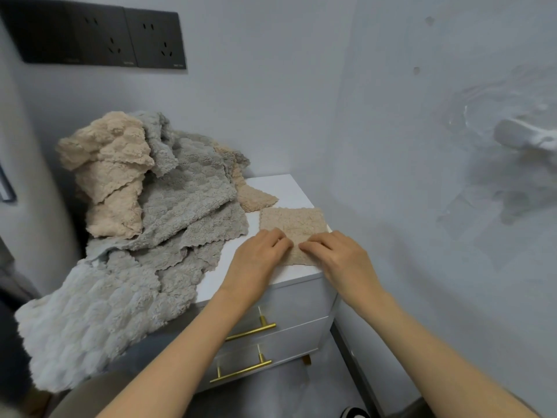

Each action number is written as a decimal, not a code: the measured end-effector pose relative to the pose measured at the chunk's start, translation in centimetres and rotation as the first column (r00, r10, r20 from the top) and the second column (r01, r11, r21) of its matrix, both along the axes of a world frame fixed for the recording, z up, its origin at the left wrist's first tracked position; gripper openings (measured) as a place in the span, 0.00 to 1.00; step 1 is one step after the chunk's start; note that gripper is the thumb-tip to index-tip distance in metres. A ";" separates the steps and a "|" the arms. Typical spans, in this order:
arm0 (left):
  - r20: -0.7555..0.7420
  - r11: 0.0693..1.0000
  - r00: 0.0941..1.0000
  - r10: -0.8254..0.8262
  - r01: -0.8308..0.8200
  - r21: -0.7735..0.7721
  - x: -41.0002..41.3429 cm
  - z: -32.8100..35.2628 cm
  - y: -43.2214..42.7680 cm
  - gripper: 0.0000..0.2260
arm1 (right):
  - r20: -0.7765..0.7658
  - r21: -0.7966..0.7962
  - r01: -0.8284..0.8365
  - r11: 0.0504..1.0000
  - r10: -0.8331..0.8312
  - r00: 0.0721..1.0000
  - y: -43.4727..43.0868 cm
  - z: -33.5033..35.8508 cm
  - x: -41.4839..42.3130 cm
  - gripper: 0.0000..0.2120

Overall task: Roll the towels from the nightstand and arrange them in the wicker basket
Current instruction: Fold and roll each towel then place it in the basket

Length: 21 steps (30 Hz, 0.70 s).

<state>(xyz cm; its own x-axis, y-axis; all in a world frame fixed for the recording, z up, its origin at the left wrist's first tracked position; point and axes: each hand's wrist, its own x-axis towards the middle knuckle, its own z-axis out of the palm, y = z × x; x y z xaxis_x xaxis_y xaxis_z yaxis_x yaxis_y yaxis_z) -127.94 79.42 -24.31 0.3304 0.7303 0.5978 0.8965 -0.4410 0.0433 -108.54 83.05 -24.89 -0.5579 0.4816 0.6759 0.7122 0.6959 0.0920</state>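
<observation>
- The room was a corner of pale grey-blue wall, with a white nightstand standing against it and a grey floor below the nightstand.
- Above and to the left of the nightstand, a row of three dark wall plates sat on the wall. Two of them showed socket holes.
- A loose towel pile covered the left part of the nightstand's top. It included a crumpled beige piece at its upper left, grey pieces through the middle, and a second beige edge poking out at the back. The exact number in the heap could not be told.
- One pale blue-grey towel hung off the nightstand's front left corner.
- The nightstand's front had two drawers. There were two gold bar handles, an upper handle and a lower handle, and one gold leg showed under the nightstand.
- The left hand lay on the nightstand's top near its front edge, fingers curled onto the near end of the folded beige towel.
- That single towel lay flat at the nightstand's front right corner, just beside the pile and apart from it.
- The right hand gripped the same near end from the right, fingers bent onto the cloth, almost touching the left hand.
- On the wall well to the right of the nightstand was one blurred white shape, too unclear to identify.
</observation>
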 end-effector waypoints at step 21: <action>0.360 0.924 0.930 0.071 0.075 -0.376 -2.9 0.1 0.5 0.14 | -0.128 -0.672 0.061 0.738 -0.197 0.972 0.0 0.7 3.1 0.16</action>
<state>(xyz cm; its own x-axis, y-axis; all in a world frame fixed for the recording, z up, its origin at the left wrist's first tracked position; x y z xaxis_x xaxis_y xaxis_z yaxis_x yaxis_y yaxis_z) -130.84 79.97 -24.21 0.1475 0.9232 0.3549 0.7852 -0.3274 0.5256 -105.49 83.04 -24.15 -0.3595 0.9016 0.2405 0.7553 0.4325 -0.4923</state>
